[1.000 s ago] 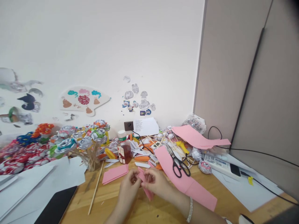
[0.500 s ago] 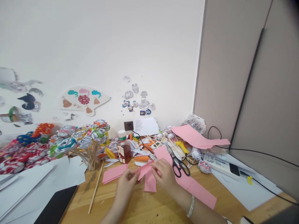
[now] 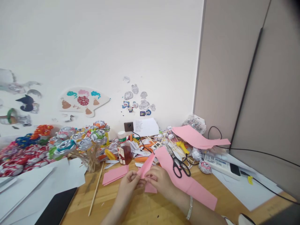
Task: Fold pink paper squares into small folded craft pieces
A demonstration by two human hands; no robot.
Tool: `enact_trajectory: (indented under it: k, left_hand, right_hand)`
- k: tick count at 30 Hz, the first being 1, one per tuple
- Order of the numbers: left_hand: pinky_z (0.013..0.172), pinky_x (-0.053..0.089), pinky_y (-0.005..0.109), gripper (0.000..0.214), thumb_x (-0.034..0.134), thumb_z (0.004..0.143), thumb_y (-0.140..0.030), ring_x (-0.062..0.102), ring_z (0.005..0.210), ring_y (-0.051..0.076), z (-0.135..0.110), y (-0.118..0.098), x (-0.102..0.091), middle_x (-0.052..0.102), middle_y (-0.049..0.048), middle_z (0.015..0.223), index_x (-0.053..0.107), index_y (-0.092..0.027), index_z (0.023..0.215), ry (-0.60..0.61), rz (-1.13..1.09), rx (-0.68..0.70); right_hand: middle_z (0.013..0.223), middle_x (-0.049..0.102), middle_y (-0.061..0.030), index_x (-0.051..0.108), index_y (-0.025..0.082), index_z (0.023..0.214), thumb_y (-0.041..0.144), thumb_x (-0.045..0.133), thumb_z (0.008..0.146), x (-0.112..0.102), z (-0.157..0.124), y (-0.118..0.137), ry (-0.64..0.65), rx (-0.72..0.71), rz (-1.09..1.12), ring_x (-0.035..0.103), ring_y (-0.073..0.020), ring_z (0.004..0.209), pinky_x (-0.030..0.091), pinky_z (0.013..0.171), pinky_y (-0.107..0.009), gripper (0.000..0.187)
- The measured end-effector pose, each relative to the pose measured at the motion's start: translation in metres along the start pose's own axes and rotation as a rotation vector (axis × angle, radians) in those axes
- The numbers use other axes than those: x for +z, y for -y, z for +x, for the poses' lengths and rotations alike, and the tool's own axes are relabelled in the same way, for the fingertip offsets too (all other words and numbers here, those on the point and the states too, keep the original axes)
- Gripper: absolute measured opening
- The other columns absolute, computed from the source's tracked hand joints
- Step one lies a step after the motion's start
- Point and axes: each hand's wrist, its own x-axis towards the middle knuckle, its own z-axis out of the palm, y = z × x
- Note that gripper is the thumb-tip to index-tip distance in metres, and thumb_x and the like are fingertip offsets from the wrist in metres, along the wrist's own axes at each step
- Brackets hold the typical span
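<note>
My left hand [image 3: 129,184] and my right hand [image 3: 158,180] meet over the wooden desk [image 3: 140,211], both pinched on a folded pink paper piece [image 3: 146,167]. Its narrow end sticks up and to the right above my fingers, and a lower flap shows beneath my right hand. A silver bracelet [image 3: 189,207] is on my right wrist. A small stack of pink paper [image 3: 114,175] lies just left of my hands. A long pink strip [image 3: 185,181] lies to the right, with black scissors [image 3: 179,165] on it.
A brown bottle [image 3: 124,152] and a bunch of paper flowers on sticks [image 3: 86,143] stand behind my hands. A wooden skewer [image 3: 96,189], white sheets [image 3: 35,184] and a dark tablet [image 3: 55,209] lie left. Paper scraps, cables and a white device [image 3: 221,164] crowd the right.
The pink piece was unfolded wide between my hands half a second ago. Now my hands are back together and the paper's narrow end points upward.
</note>
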Motion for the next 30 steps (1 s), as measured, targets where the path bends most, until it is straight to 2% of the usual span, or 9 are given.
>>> enact_trajectory:
  k: [3, 6, 10, 13, 20, 25, 30]
  left_hand:
    - [0.05, 0.048, 0.021, 0.047, 0.078, 0.035, -0.045, 0.063, 0.048, 0.014, -0.003, -0.001, 0.003, 0.067, 0.0008, 0.048, 0.051, -0.016, 0.061, 0.006, -0.031, -0.004]
    - [0.052, 0.048, 0.022, 0.048, 0.077, 0.039, -0.042, 0.063, 0.052, 0.015, -0.003, 0.001, 0.005, 0.068, 0.0023, 0.054, 0.054, -0.015, 0.071, 0.029, -0.039, 0.018]
    - [0.054, 0.048, 0.022, 0.047, 0.075, 0.045, -0.042, 0.063, 0.056, 0.015, -0.001, 0.008, 0.003, 0.069, 0.0027, 0.059, 0.056, -0.014, 0.077, 0.05, -0.02, 0.047]
    - [0.056, 0.048, 0.023, 0.045, 0.074, 0.048, -0.042, 0.064, 0.057, 0.015, 0.0, 0.012, 0.003, 0.069, 0.0025, 0.062, 0.056, -0.014, 0.079, 0.051, -0.014, 0.047]
    - [0.061, 0.05, 0.027, 0.044, 0.075, 0.046, -0.043, 0.065, 0.062, 0.018, -0.004, 0.011, 0.008, 0.069, 0.0042, 0.064, 0.058, -0.014, 0.074, 0.042, -0.006, 0.03]
    - [0.056, 0.049, 0.026, 0.043, 0.076, 0.045, -0.04, 0.065, 0.06, 0.018, -0.003, 0.012, 0.007, 0.068, 0.0033, 0.063, 0.056, -0.015, 0.074, 0.056, -0.031, 0.003]
    - [0.047, 0.045, 0.022, 0.041, 0.071, 0.05, -0.045, 0.061, 0.048, 0.014, 0.001, 0.019, 0.004, 0.065, 0.0012, 0.055, 0.054, -0.014, 0.072, 0.116, 0.046, -0.022]
  right_hand:
    - [0.075, 0.06, -0.0003, 0.064, 0.02, 0.072, 0.021, 0.06, 0.072, 0.002, 0.002, -0.003, -0.049, 0.092, 0.12, 0.054, -0.0136, 0.073, 0.041, 0.064, -0.023, 0.004]
    - [0.071, 0.058, -0.0003, 0.062, 0.017, 0.068, 0.018, 0.061, 0.069, 0.005, 0.004, -0.008, -0.079, 0.193, 0.254, 0.054, -0.0141, 0.071, 0.042, 0.063, -0.023, 0.002]
    - [0.074, 0.06, -0.0014, 0.06, 0.016, 0.075, 0.023, 0.059, 0.07, 0.012, 0.003, -0.017, -0.043, 0.3, 0.462, 0.057, -0.015, 0.07, 0.044, 0.065, -0.025, 0.009]
    - [0.071, 0.059, -0.0008, 0.058, 0.015, 0.079, 0.026, 0.061, 0.068, 0.015, 0.002, -0.021, -0.045, 0.353, 0.533, 0.057, -0.0149, 0.066, 0.044, 0.061, -0.025, 0.015]
    - [0.067, 0.058, 0.0003, 0.056, 0.016, 0.075, 0.024, 0.06, 0.068, 0.01, 0.004, -0.013, -0.047, 0.343, 0.567, 0.057, -0.0142, 0.064, 0.043, 0.059, -0.025, 0.012]
    - [0.065, 0.058, 0.0003, 0.055, 0.015, 0.072, 0.022, 0.058, 0.068, 0.008, 0.004, -0.009, -0.048, 0.358, 0.582, 0.057, -0.0139, 0.063, 0.043, 0.059, -0.024, 0.009]
    - [0.065, 0.056, 0.0012, 0.057, 0.015, 0.074, 0.017, 0.058, 0.066, 0.009, 0.002, -0.011, -0.044, 0.342, 0.428, 0.054, -0.0125, 0.061, 0.041, 0.057, -0.023, 0.008]
